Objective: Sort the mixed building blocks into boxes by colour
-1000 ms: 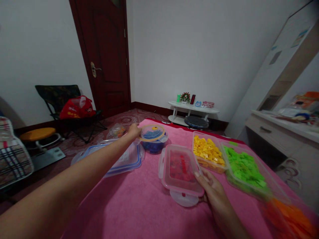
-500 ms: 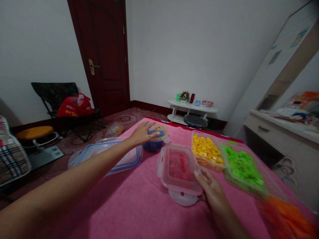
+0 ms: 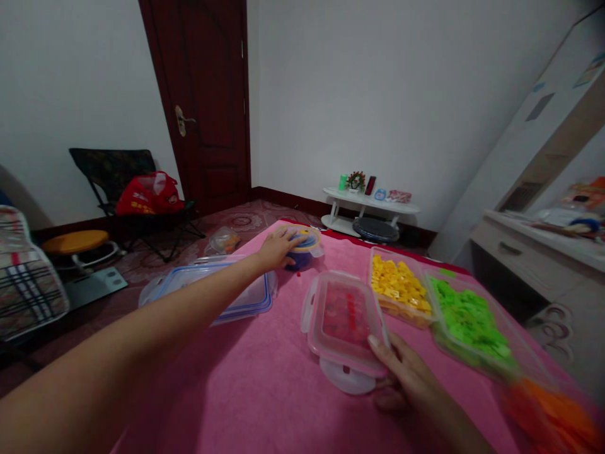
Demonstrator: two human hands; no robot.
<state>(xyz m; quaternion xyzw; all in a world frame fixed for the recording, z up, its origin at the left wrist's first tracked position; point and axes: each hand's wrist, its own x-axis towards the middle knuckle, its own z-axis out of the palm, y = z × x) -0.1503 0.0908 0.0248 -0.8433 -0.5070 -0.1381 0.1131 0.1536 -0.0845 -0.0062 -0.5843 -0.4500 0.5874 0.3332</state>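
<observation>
My left hand [image 3: 278, 248] reaches across to a round blue container [image 3: 302, 257] with a clear, yellow-rimmed lid. Its fingers lie over the lid's left edge and its thumb is against the side. My right hand [image 3: 401, 369] grips the near right corner of a rectangular food container [image 3: 347, 315] with a pink-edged lid and red contents, thumb on top and fingers below. One side flap of this container hangs outward. A tiny red piece [image 3: 298, 274] lies on the cloth just in front of the round container.
Blue-rimmed clear containers or lids [image 3: 236, 302] lie at the left. On the right stand open boxes of yellow pieces [image 3: 401, 284] and green pieces [image 3: 472, 318], with orange pieces [image 3: 553, 410] nearer me. A pink cloth [image 3: 265, 378] covers the table. A low white table [image 3: 368, 200] stands beyond.
The round container has shifted slightly away from me with my left hand on it, and the tiny red piece now shows. My right hand keeps its grip. The view has turned slightly left.
</observation>
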